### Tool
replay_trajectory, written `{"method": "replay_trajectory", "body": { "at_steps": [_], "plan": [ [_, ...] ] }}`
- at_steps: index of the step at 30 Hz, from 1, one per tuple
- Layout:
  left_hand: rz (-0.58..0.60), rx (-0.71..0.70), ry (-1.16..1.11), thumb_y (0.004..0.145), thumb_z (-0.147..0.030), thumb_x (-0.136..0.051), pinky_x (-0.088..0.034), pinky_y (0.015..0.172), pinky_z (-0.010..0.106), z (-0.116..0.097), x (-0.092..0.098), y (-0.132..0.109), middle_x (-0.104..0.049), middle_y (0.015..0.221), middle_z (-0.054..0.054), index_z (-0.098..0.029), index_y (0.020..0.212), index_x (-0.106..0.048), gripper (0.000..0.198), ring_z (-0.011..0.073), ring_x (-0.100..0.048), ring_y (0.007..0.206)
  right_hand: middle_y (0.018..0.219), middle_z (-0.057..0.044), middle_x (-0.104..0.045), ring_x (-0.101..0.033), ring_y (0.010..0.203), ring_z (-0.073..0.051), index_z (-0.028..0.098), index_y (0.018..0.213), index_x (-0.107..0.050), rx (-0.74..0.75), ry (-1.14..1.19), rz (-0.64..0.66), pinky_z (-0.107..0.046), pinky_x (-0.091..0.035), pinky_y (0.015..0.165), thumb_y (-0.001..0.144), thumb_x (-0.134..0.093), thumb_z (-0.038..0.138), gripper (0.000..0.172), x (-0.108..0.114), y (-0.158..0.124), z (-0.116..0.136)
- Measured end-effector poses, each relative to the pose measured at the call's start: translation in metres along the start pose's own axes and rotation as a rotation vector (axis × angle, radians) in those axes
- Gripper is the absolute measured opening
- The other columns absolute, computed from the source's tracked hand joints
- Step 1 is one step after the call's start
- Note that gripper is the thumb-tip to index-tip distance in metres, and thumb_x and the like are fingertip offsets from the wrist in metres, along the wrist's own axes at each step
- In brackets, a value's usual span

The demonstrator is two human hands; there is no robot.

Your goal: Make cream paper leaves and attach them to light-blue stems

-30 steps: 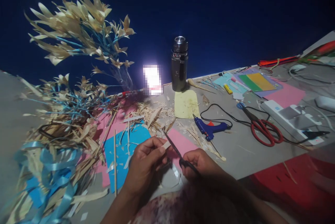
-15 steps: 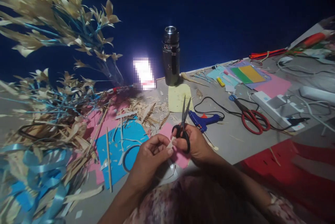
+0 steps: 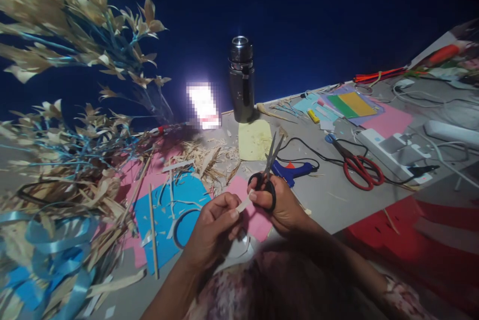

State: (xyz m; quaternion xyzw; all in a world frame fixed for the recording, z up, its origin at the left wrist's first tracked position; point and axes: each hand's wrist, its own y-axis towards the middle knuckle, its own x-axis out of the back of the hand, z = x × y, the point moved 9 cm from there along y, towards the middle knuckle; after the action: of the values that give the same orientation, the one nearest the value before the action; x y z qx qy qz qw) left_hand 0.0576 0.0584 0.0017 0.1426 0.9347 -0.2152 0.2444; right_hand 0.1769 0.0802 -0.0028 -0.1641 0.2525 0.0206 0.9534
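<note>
Between my two hands a short pale strip [image 3: 244, 203] is stretched, paper or husk, I cannot tell which. My left hand [image 3: 213, 225] pinches its lower end between thumb and fingertips. Black-handled scissors [image 3: 270, 164] sit in my right hand [image 3: 286, 206], blades slightly apart and pointing up and away. The thumb and finger of that hand also meet the strip's upper end. Below the hands lies a pink sheet [image 3: 258, 225], partly covered by them. Just beyond the right hand rests a blue glue gun [image 3: 294, 172].
A dark metal flask [image 3: 241, 91] stands behind a yellow pad [image 3: 254, 141]. Left are a blue sheet [image 3: 149, 220], husk scraps [image 3: 207, 158], blue ribbon [image 3: 52, 245] and husk flowers [image 3: 86, 20]. Right are red-handled scissors [image 3: 361, 172], a power strip [image 3: 392, 153] and red material [image 3: 377, 250].
My hands have drawn slightly apart, so more of the pale strip shows between them. The scissors have tilted to the right. The whole view has shifted a little.
</note>
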Motion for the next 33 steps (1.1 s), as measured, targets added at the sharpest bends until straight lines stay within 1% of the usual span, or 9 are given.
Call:
{"method": "replay_trajectory", "body": {
  "at_steps": [2,4,7,10,13,18,23,30,33],
  "plan": [
    [-0.050,-0.009,0.006,0.074,-0.034,-0.085,-0.028,0.046,0.018,-0.002,0.008,0.000,-0.050,0.050,-0.006,-0.016,0.075,-0.062,0.030,0.0055,-0.038,0.044,0.075,0.003,-0.058,-0.048,0.063,-0.010,0.016,0.086,-0.062,0.021,-0.089,0.015,-0.020,-0.038,0.057,0.058,-0.087,0.027,0.038,0.000,-0.001,0.007],
    [-0.101,-0.021,-0.034,0.073,-0.032,-0.086,-0.030,0.047,0.018,-0.006,0.016,-0.001,-0.053,0.052,-0.005,-0.016,0.077,-0.063,0.029,0.0058,-0.042,0.046,0.079,0.001,-0.062,-0.051,0.067,-0.012,0.016,0.087,-0.064,0.017,-0.203,0.071,-0.021,-0.039,0.058,0.061,-0.085,0.027,0.035,-0.002,-0.006,0.011],
    [-0.144,-0.034,-0.115,0.071,-0.030,-0.087,-0.038,0.051,0.019,-0.013,0.023,-0.002,-0.061,0.062,-0.002,-0.016,0.079,-0.064,0.029,0.0084,-0.052,0.053,0.082,-0.001,-0.065,-0.055,0.068,-0.014,0.017,0.086,-0.065,-0.058,-0.359,0.159,-0.023,-0.040,0.056,0.062,-0.080,0.026,0.030,-0.002,-0.016,0.001],
    [-0.141,-0.055,-0.111,0.072,-0.028,-0.086,-0.043,0.055,0.021,-0.019,0.023,-0.004,-0.067,0.068,0.001,-0.016,0.077,-0.064,0.026,0.0103,-0.057,0.055,0.069,0.004,-0.058,-0.047,0.060,-0.011,0.018,0.077,-0.065,-0.149,-0.526,0.194,-0.022,-0.034,0.052,0.061,-0.079,0.020,0.021,0.006,-0.025,-0.020],
    [-0.130,-0.058,-0.095,0.076,-0.026,-0.082,-0.045,0.059,0.023,-0.019,0.021,-0.004,-0.071,0.071,0.003,-0.016,0.076,-0.064,0.021,0.0110,-0.059,0.056,0.059,0.008,-0.044,-0.036,0.056,-0.009,0.019,0.070,-0.063,-0.163,-0.646,0.236,-0.021,-0.023,0.048,0.058,-0.084,0.020,0.024,0.007,-0.029,-0.033],
    [-0.103,-0.061,-0.095,0.075,-0.024,-0.081,-0.046,0.059,0.024,-0.018,0.016,-0.004,-0.072,0.070,0.003,-0.016,0.074,-0.064,0.020,0.0119,-0.060,0.054,0.057,0.009,-0.040,-0.031,0.055,-0.008,0.018,0.068,-0.060,-0.214,-0.544,0.255,-0.021,-0.019,0.046,0.058,-0.089,0.028,0.031,0.005,-0.031,-0.043],
    [-0.127,-0.054,-0.092,0.073,-0.025,-0.083,-0.043,0.055,0.023,-0.020,0.019,-0.004,-0.072,0.069,0.003,-0.016,0.073,-0.063,0.022,0.0116,-0.059,0.052,0.057,0.008,-0.042,-0.036,0.056,-0.009,0.017,0.063,-0.056,-0.241,-0.495,0.232,-0.022,-0.023,0.049,0.056,-0.090,0.028,0.036,0.007,-0.029,-0.048],
    [-0.146,-0.032,-0.106,0.071,-0.025,-0.085,-0.043,0.055,0.023,-0.016,0.021,-0.003,-0.071,0.067,0.002,-0.017,0.073,-0.063,0.024,0.0121,-0.059,0.053,0.054,0.008,-0.043,-0.036,0.054,-0.009,0.019,0.058,-0.050,-0.268,-0.500,0.212,-0.022,-0.024,0.049,0.054,-0.087,0.030,0.040,0.009,-0.027,-0.052],
    [-0.107,-0.012,-0.067,0.073,-0.029,-0.083,-0.045,0.059,0.024,-0.016,0.021,-0.003,-0.070,0.069,0.003,-0.017,0.075,-0.064,0.022,0.0130,-0.059,0.056,0.053,0.009,-0.040,-0.032,0.053,-0.008,0.019,0.057,-0.048,-0.290,-0.543,0.195,-0.023,-0.022,0.048,0.055,-0.087,0.033,0.041,0.013,-0.027,-0.056]
  ]
}}
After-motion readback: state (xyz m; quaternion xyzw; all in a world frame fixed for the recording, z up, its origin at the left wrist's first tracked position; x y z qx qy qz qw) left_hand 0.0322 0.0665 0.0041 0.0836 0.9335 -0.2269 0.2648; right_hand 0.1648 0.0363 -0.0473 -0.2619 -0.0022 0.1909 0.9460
